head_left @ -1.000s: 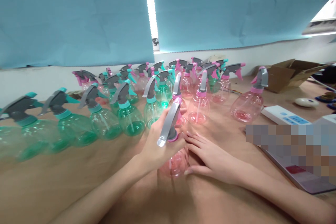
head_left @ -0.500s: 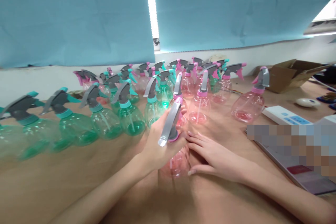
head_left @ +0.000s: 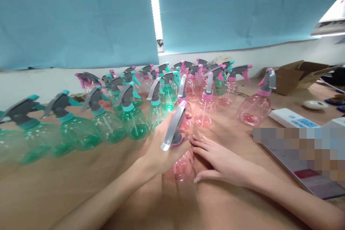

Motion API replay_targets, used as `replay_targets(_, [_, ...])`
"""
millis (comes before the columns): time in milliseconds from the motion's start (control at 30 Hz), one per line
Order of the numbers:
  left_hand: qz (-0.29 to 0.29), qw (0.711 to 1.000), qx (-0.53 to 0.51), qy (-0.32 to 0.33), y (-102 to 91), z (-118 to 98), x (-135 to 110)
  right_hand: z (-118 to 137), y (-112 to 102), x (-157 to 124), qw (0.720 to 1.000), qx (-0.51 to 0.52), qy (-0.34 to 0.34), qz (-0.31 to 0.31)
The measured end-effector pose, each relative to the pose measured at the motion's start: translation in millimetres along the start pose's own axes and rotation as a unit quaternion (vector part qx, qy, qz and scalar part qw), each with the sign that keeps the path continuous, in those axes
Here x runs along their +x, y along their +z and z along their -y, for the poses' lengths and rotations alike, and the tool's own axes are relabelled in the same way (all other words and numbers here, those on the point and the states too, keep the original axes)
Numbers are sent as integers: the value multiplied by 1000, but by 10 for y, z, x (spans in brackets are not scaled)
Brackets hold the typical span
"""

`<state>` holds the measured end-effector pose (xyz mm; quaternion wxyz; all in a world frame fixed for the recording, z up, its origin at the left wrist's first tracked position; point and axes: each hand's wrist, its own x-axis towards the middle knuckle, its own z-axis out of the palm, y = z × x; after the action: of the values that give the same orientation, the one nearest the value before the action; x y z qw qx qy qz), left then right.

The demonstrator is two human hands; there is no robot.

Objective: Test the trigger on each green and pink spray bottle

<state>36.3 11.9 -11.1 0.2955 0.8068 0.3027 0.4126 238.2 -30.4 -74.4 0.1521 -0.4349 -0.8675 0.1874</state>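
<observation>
Head view: the left hand (head_left: 161, 151) has its grip clamped around the neck of a pink spray bottle (head_left: 182, 167), which stands mid-worktop (head_left: 81, 179) toward the near edge. The right hand (head_left: 218, 161) lies with its fingers apart, fingertips touching the bottle's side. Rows of bottles (head_left: 132, 118) stand behind.

My right hand (head_left: 223, 161) crept a touch rightward, thumb sliding along the pink bottle (head_left: 183, 168), grey trigger head (head_left: 174, 125) in my left hand (head_left: 161, 151) barely lifted again
</observation>
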Motion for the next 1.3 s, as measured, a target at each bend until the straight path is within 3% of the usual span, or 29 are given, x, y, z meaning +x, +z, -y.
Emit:
replay_targets(367, [-8, 999, 29, 18, -38, -66, 22, 1, -8, 13, 1000, -3, -15, 2])
replay_targets(567, [7, 1000, -4, -7, -30, -71, 6, -11, 6, 10, 1000, 5, -13, 0])
replay_targets(767, [-4, 999, 36, -16, -16, -33, -13, -5, 3, 16, 1000, 1, -11, -1])
replay_targets(1000, [-15, 999, 20, -28, 48, -12, -57, 44, -2, 35, 998, 31, -37, -36])
replay_targets(1133, [-25, 999, -4, -38, 85, -13, -58, 128, -41, 27, 995, 89, 9, -54])
replay_targets(1300, [-50, 998, -1, -35, 184, -79, -8, 252, -89, -14, 979, 160, 3, -126])
